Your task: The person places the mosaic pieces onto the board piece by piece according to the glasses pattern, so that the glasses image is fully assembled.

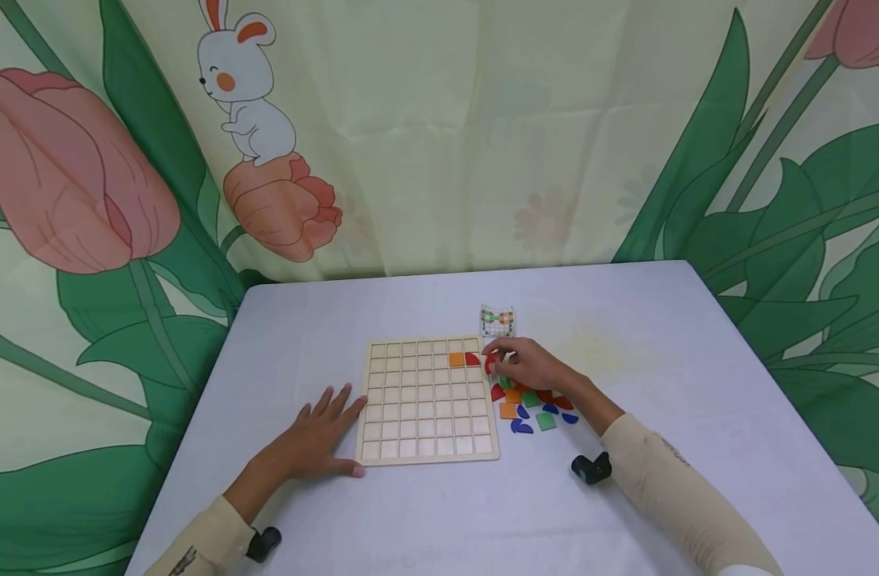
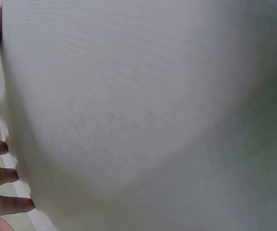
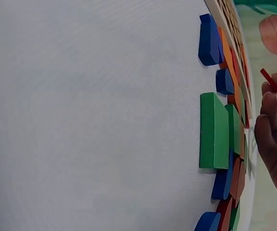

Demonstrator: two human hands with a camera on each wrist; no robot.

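Note:
A wooden grid board lies on the table, with an orange square tile and a red quarter-round tile in cells of its top row. My left hand lies spread at the board's left edge, thumb near the lower left corner. Just off the board's upper right edge, my right hand pinches a red tile between thumb and fingertips, raised above the loose pieces. The fingers partly cover that tile, so its full shape is hidden.
Loose tiles lie right of the board: green squares, orange squares, blue half-rounds and red pieces. A small pattern card lies behind the right hand. A patterned curtain hangs behind the table.

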